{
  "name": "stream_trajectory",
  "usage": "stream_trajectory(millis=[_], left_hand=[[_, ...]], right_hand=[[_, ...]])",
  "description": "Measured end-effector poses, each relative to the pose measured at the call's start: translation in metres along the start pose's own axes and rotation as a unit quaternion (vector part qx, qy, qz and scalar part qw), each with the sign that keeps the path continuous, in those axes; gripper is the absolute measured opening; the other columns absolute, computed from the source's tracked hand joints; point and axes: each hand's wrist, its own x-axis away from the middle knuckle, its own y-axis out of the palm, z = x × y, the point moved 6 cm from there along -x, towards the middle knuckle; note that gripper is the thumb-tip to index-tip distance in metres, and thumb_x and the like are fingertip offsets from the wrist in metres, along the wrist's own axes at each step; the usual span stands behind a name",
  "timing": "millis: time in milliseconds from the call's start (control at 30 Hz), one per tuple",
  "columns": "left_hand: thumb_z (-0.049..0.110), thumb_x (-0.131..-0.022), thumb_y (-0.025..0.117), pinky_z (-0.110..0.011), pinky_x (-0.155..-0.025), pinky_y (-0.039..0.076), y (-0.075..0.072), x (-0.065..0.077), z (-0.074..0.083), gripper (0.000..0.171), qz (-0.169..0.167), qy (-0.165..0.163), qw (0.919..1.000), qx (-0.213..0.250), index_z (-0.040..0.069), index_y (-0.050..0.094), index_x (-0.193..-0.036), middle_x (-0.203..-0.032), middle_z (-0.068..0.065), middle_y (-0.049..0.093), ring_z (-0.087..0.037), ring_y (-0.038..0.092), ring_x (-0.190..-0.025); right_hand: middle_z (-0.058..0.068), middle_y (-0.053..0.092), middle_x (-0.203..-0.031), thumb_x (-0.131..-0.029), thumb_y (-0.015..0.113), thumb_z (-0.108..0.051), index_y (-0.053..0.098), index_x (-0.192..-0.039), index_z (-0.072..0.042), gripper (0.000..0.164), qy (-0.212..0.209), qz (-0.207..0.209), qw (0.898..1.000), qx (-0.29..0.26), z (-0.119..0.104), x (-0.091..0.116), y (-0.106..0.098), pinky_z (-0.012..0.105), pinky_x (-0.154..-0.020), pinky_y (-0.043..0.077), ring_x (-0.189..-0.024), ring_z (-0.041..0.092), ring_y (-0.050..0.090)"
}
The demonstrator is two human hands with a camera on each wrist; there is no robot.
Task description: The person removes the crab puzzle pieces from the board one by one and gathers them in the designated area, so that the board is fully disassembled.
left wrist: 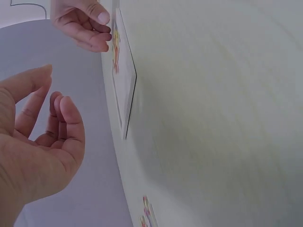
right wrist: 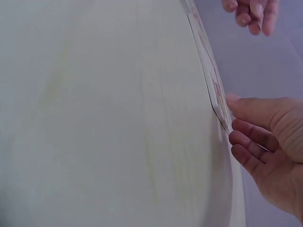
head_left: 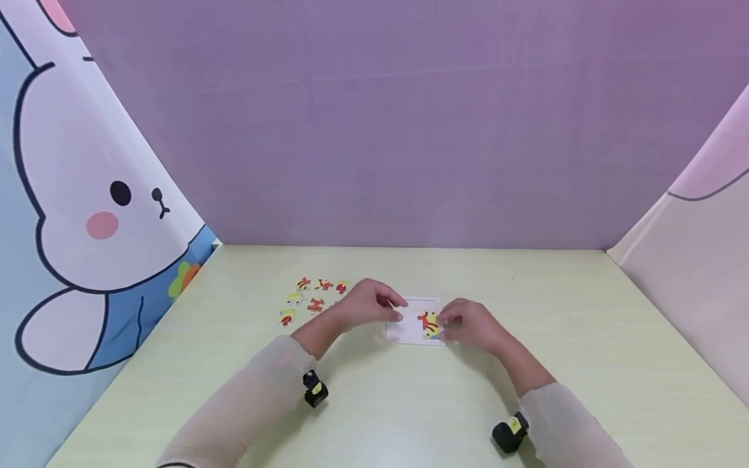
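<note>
A white puzzle board [head_left: 404,333] lies on the table, with colourful puzzle pieces [head_left: 430,324] along its right side. My right hand [head_left: 473,323] is at the board's right edge, fingertips right by those pieces. In the right wrist view its thumb [right wrist: 246,108] reaches the board's rim and the other fingers sit loosely bent beside it. Over the board's left edge hovers my left hand [head_left: 368,304], thumb and fingers loosely curled with nothing between them, as the left wrist view shows.
Several loose puzzle pieces [head_left: 316,304] lie left of the board, partly hidden behind the left hand and wrist. Black wrist cameras [head_left: 316,390] hang below both sleeves. A purple curtain [head_left: 409,130] rises behind the table's far edge.
</note>
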Motion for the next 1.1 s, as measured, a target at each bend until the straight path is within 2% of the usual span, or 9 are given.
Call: stream_trajectory(millis=[100, 200, 400, 567, 733, 800, 933, 1100], left_hand=[[0.006, -0.08, 0.08, -0.027, -0.074, 0.053, 0.009, -0.011, 0.001, 0.024, -0.01, -0.016, 0.9998, 0.0, 0.004, 0.075, -0.104, -0.106, -0.012, 0.07, -0.015, 0.063, -0.086], [0.003, -0.079, 0.079, -0.027, -0.074, 0.054, 0.019, -0.022, 0.002, 0.025, -0.02, -0.033, 0.9992, -0.011, 0.005, 0.076, -0.104, -0.104, -0.009, 0.071, -0.013, 0.064, -0.087], [-0.004, -0.079, 0.076, -0.027, -0.067, 0.055, 0.033, -0.041, -0.006, 0.026, -0.04, -0.057, 0.9973, -0.022, 0.004, 0.075, -0.103, -0.095, -0.005, 0.07, -0.013, 0.065, -0.077], [-0.005, -0.077, 0.077, -0.025, -0.065, 0.055, 0.044, -0.047, -0.008, 0.03, -0.055, -0.067, 0.9941, -0.066, 0.003, 0.074, -0.106, -0.086, -0.002, 0.067, -0.013, 0.061, -0.072], [0.005, -0.078, 0.081, -0.021, -0.07, 0.049, 0.051, -0.053, -0.005, 0.033, -0.054, -0.05, 0.9863, -0.148, 0.006, 0.074, -0.11, -0.087, 0.002, 0.064, -0.01, 0.056, -0.077], [0.007, -0.078, 0.082, -0.021, -0.071, 0.047, 0.053, -0.055, -0.005, 0.034, -0.052, -0.048, 0.9834, -0.167, 0.008, 0.073, -0.111, -0.088, 0.002, 0.063, -0.01, 0.054, -0.079], [0.007, -0.078, 0.082, -0.021, -0.07, 0.047, 0.054, -0.056, -0.006, 0.034, -0.048, -0.053, 0.9825, -0.172, 0.009, 0.074, -0.11, -0.088, 0.002, 0.062, -0.011, 0.054, -0.078], [0.004, -0.077, 0.082, -0.02, -0.066, 0.049, 0.054, -0.057, -0.008, 0.028, -0.044, -0.056, 0.9852, -0.156, 0.006, 0.074, -0.104, -0.083, 0.002, 0.063, -0.01, 0.056, -0.075]], right_hand=[[0.005, 0.065, -0.098, -0.079, 0.08, -0.003, 0.073, -0.104, -0.001, 0.026, 0.012, 0.007, 1.0, -0.01, 0.001, 0.001, -0.002, 0.034, -0.075, 0.05, -0.084, 0.019, 0.056], [0.007, 0.065, -0.095, -0.079, 0.08, -0.004, 0.071, -0.109, 0.002, 0.032, 0.016, 0.012, 1.0, -0.021, 0.004, 0.0, -0.002, 0.034, -0.074, 0.05, -0.082, 0.019, 0.055], [0.017, 0.064, -0.111, -0.078, 0.08, -0.002, 0.066, -0.118, 0.007, 0.043, 0.007, 0.019, 0.999, -0.042, 0.01, -0.004, 0.004, 0.035, -0.078, 0.05, -0.089, 0.022, 0.057], [0.021, 0.058, -0.127, -0.079, 0.081, -0.007, 0.063, -0.124, 0.006, 0.049, 0.008, 0.008, 0.999, -0.034, 0.013, -0.005, 0.008, 0.034, -0.08, 0.05, -0.094, 0.023, 0.056], [0.02, 0.058, -0.127, -0.08, 0.08, -0.006, 0.064, -0.122, 0.005, 0.047, 0.014, 0.015, 0.999, -0.043, 0.015, -0.007, 0.008, 0.034, -0.08, 0.05, -0.094, 0.023, 0.056], [0.018, 0.059, -0.125, -0.079, 0.08, -0.006, 0.065, -0.121, 0.005, 0.046, 0.012, 0.019, 0.999, -0.042, 0.015, -0.007, 0.007, 0.033, -0.08, 0.051, -0.093, 0.023, 0.057], [0.015, 0.061, -0.116, -0.078, 0.081, -0.007, 0.066, -0.119, 0.005, 0.045, 0.008, 0.021, 0.999, -0.036, 0.015, -0.009, 0.007, 0.03, -0.077, 0.051, -0.089, 0.021, 0.057], [0.01, 0.061, -0.108, -0.077, 0.082, -0.006, 0.068, -0.116, 0.005, 0.042, 0.016, 0.015, 0.999, -0.044, 0.014, -0.01, 0.008, 0.029, -0.074, 0.049, -0.086, 0.019, 0.055]])
